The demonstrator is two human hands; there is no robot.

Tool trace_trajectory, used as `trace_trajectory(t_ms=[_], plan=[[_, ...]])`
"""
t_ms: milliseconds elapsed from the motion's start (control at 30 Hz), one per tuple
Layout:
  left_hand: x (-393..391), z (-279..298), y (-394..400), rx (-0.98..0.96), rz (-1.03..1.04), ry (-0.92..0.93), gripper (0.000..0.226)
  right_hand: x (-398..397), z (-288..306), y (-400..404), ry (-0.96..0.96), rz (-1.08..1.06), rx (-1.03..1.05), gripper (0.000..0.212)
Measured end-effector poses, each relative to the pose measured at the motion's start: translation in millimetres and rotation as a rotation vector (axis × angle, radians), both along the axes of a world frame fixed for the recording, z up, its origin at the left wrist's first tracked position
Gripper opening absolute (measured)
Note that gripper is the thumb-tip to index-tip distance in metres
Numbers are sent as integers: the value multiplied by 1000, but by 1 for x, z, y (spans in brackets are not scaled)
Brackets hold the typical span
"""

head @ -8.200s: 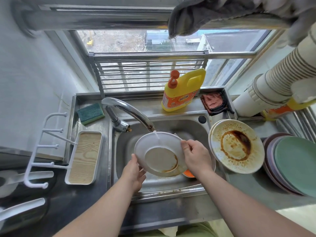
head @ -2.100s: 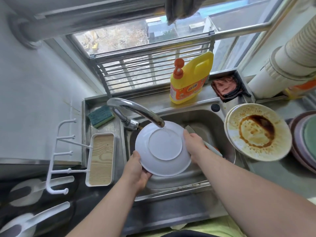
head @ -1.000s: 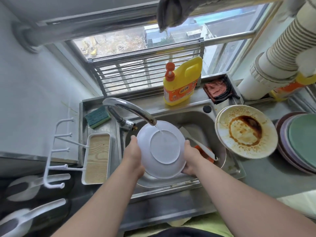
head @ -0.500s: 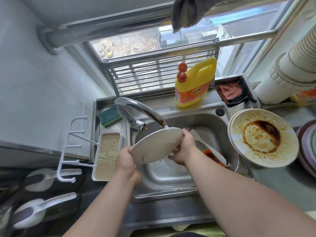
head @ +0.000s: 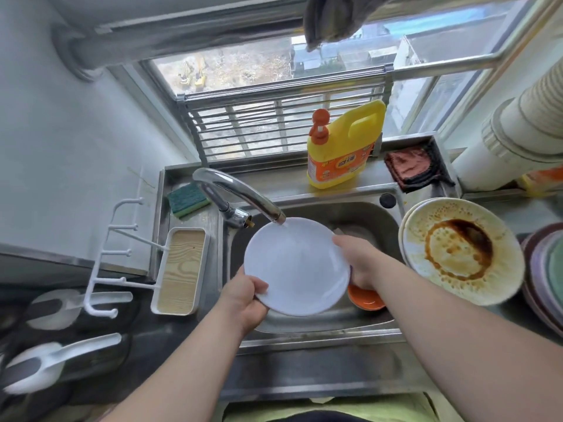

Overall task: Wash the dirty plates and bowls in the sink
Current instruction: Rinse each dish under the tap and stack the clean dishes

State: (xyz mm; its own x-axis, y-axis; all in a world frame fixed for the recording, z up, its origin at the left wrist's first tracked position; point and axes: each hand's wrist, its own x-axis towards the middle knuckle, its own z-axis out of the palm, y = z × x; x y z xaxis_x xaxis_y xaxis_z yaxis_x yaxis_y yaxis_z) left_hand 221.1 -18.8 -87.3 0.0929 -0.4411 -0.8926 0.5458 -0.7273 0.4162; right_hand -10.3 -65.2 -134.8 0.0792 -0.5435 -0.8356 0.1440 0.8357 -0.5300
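A round white plate [head: 297, 266] is held over the stainless-steel sink [head: 365, 214], directly below the spout of the curved chrome tap [head: 240, 194], from which a thin stream of water falls onto the plate's upper edge. The plate's lower left rim is gripped by the left hand [head: 245, 300], with the thumb laid over the top face and the fingers curled beneath. The right rim is gripped by the right hand [head: 361, 260], whose fingers are wrapped round the edge; how they lie beneath the plate cannot be told. The face of the plate that is turned upward appears clean and wet. A small orange bowl [head: 365, 298] is seen in the sink basin, just below the right wrist and partly hidden by it. To the right of the sink, a large cream plate stained with brown sauce [head: 460, 249] is rested on the counter, and beside it a stack of purple and green plates [head: 545, 269] is cut off by the picture's edge. On the ledge behind the basin stand a yellow detergent bottle with an orange pump [head: 342, 147] and a folded reddish cloth [head: 409, 167]. A green and yellow sponge [head: 187, 197] is placed left of the tap, near a white tray with a wooden base [head: 181, 271].
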Motion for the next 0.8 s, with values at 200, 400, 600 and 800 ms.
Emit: trace_trajectory(t_ms=[200, 400, 600, 800], plan=[[-18, -5, 0, 20, -174, -28, 49, -20, 0, 17, 230, -80, -178, 27], [-29, -3, -2, -12, -190, 129, 35, -26, 32, 34, 392, -224, -293, 25], [-24, 8, -7, -97, -183, 195, 40, -21, 59, 46, 468, -296, -285, 30], [3, 29, -31, -309, -365, 7, 33, 14, 46, 44, 393, -422, -145, 29]])
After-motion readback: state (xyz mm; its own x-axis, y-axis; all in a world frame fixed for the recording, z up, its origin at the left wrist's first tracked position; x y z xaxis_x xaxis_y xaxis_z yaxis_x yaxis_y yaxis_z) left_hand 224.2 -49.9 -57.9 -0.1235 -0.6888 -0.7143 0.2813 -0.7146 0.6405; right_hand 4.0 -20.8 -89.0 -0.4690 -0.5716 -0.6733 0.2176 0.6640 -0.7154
